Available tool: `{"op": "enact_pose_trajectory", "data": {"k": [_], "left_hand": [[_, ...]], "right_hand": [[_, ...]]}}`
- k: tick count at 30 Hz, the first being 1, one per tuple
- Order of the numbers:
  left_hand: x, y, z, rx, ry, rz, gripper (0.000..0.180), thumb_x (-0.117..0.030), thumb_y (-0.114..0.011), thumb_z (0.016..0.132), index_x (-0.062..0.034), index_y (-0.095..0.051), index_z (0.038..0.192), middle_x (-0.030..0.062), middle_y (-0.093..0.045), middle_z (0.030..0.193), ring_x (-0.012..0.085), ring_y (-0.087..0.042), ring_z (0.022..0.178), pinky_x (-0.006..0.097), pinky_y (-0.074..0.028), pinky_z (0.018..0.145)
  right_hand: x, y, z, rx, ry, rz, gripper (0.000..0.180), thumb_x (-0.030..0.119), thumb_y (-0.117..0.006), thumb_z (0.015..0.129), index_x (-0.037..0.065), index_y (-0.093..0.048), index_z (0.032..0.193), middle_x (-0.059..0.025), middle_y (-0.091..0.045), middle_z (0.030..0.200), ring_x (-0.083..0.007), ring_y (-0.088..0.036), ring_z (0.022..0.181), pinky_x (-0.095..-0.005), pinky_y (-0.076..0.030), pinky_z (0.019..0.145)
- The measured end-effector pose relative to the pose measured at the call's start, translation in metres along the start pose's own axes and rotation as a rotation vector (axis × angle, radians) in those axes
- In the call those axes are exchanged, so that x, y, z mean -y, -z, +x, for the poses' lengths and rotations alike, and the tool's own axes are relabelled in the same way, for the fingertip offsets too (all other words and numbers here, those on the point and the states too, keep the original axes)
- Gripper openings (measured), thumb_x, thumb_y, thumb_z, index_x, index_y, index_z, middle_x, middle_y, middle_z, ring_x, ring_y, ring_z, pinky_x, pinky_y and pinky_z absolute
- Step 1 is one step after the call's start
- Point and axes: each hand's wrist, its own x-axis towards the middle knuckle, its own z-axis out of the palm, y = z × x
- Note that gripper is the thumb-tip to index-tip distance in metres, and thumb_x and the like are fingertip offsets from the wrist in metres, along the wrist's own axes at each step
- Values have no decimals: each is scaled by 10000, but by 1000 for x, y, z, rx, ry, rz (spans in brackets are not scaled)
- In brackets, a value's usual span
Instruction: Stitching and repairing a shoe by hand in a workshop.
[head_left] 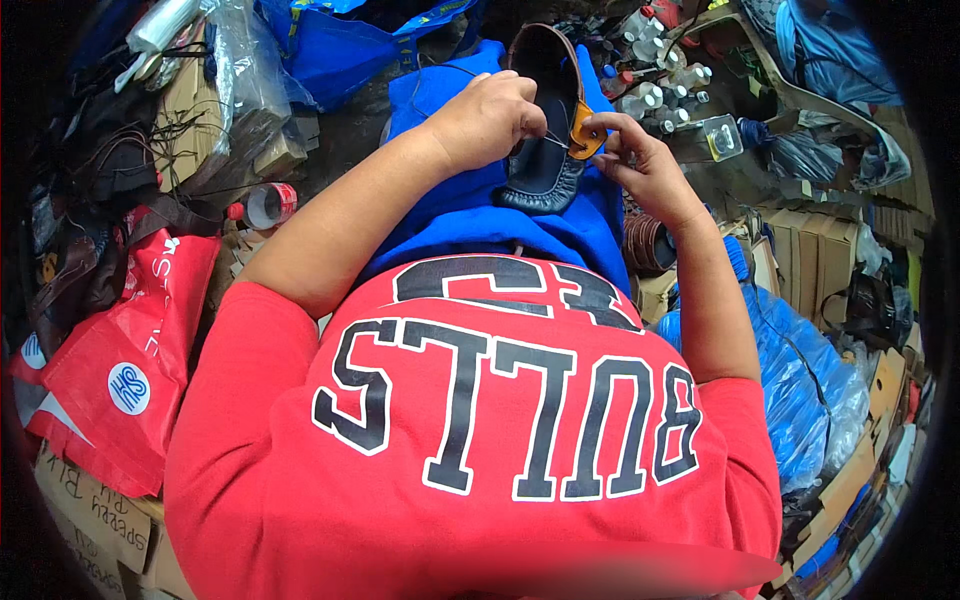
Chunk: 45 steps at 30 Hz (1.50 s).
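Head view: a dark blue leather moccasin (548, 150) lies toe toward the person on a blue cloth (470, 215) spread over the lap. The left hand (487, 118) is clenched on the shoe's left side, fingers curled over the rim, steadying it. The right hand (640, 160) pinches an orange-tan leather piece (584, 130) against the shoe's right edge; a thin dark thread (552, 138) runs between the 2 hands across the vamp. Judged step: hand-stitching the tan piece to the upper, mid-seam. The next move likely calls for drawing the thread taut while the left hand keeps the shoe from twisting. Small bottles (655, 75) stand beyond; a red bag (130, 340) lies at left.
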Motion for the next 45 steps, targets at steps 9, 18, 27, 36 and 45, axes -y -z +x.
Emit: {"op": "enact_pose_trajectory", "data": {"k": [9,18,27,36,45], "left_hand": [[3,-10,-2,-1,25,-236,132,-16,-692,685,-98,-692,789,71,-539,738,263,-544,758,364,-458,674],[-15,-9,4,55,189,-341,224,-39,-707,681,-69,-639,893,106,-631,821,291,-593,819,371,-471,724],[-24,-12,12,74,270,-386,277,-86,-704,693,-78,-633,960,142,-667,886,310,-643,847,377,-506,732],[-13,10,-6,-34,124,-94,62,-135,-681,721,-103,-635,747,64,-588,807,282,-580,827,407,-470,711],[-30,7,2,250,252,-32,117,-135,-550,799,-131,-617,894,94,-643,735,300,-622,805,446,-413,730]], "right_hand": [[-15,-10,-5,-210,8,-1,398,0,-684,773,106,-587,1144,10,-578,787,-61,-510,714,-208,-428,668],[-30,-21,-4,-209,-63,271,116,47,-689,802,12,-659,908,7,-645,837,-65,-562,767,-206,-452,713],[-16,-19,11,-167,-94,102,113,73,-716,777,11,-677,863,-20,-662,849,-58,-562,766,-218,-461,702],[-17,5,3,-125,-2,126,143,98,-731,766,10,-620,743,-3,-519,745,-83,-497,733,-239,-418,663],[36,-11,13,88,175,-1064,170,130,-581,829,124,-591,998,-104,-612,726,-280,-606,772,-421,-384,830]]}}
